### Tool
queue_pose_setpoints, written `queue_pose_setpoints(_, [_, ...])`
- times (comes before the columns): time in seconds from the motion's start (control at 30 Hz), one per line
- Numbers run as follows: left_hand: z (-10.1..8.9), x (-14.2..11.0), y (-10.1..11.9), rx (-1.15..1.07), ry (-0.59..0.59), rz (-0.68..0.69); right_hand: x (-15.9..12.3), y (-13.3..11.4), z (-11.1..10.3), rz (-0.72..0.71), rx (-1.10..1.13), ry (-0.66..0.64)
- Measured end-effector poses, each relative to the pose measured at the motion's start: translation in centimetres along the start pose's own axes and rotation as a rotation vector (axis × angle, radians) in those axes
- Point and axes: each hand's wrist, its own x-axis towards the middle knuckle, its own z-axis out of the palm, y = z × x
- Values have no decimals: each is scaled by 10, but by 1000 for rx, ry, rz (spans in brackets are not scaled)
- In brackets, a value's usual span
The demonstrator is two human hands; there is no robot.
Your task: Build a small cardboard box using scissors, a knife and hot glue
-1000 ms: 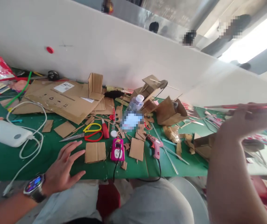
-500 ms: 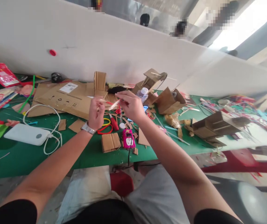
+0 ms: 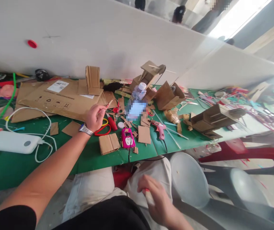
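Observation:
My left hand (image 3: pixel 95 117) is closed in a pinch above the table, with a thin reddish stick (image 3: pixel 109 104) poking out past the fingertips. Below it lie red and yellow scissors (image 3: pixel 103 130) and a red-handled tool (image 3: pixel 111 122). Over my lap, my right hand (image 3: pixel 158 199) is blurred and its fingers are curled round something pale with a red end, too smeared to name. A small cardboard box (image 3: pixel 109 143) sits near the table edge, beside a pink case (image 3: pixel 127 138) with a black cable. Further right lies a pink glue gun (image 3: pixel 160 128).
Flattened cardboard (image 3: pixel 62 99) covers the back left, with a white power bank (image 3: pixel 11 142) and cable in front. A plastic bottle (image 3: pixel 138 92), a lit phone (image 3: pixel 135 111) and cardboard models (image 3: pixel 170 95) stand mid-table. Grey stools (image 3: pixel 189 179) are at the right.
My right hand came from the far right with long thin red sticks, met my left over the table, then dropped to my lap. My left hand rose from the table edge and now pinches a stick.

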Motion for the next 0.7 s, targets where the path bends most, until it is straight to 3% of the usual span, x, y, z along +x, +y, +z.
queue_pose_setpoints(0.07, [0,0,-1,24,-1,-10,-47,32,10,219,-78,-48])
queue_pose_setpoints(0.13, [-2,-1,0,44,-8,-14,-87,71,11,763,-358,-157])
queue_pose_setpoints(0.17, [-3,-2,1,51,-16,-11,-103,90,10,904,-423,-176])
queue_pose_setpoints(0.23, [-7,-4,4,62,-39,5,-126,122,5,1046,-489,-191])
queue_pose_setpoints(0.33, [-15,-9,11,83,-68,33,-141,149,5,1106,-479,-211])
queue_pose_setpoints(0.47, [-27,-11,18,132,-100,89,-136,168,4,1169,-496,-204])
queue_pose_setpoints(0.7, [-31,-9,25,173,-188,148,-75,231,-53,1240,-661,-244])
